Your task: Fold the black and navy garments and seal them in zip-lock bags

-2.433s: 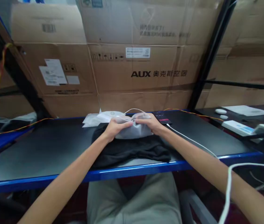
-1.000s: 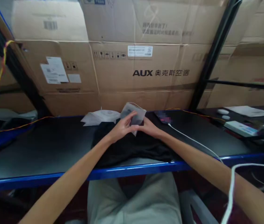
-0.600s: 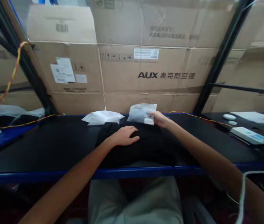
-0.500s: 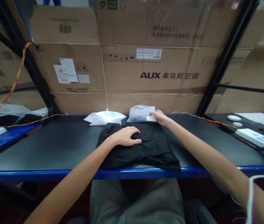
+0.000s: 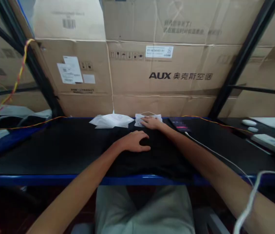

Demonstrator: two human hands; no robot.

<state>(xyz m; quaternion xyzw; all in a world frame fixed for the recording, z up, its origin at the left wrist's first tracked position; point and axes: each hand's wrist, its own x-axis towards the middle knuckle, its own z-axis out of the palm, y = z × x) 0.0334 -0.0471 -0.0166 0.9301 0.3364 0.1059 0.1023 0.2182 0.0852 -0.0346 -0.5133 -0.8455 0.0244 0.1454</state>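
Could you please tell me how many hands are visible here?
2. The left hand is over the black cloth; the right hand lies on the whitish bag, farther back. I see no others.

Left fingers [image 5: 140,133] curve loosely; right fingers [image 5: 147,119] reach farther forward.
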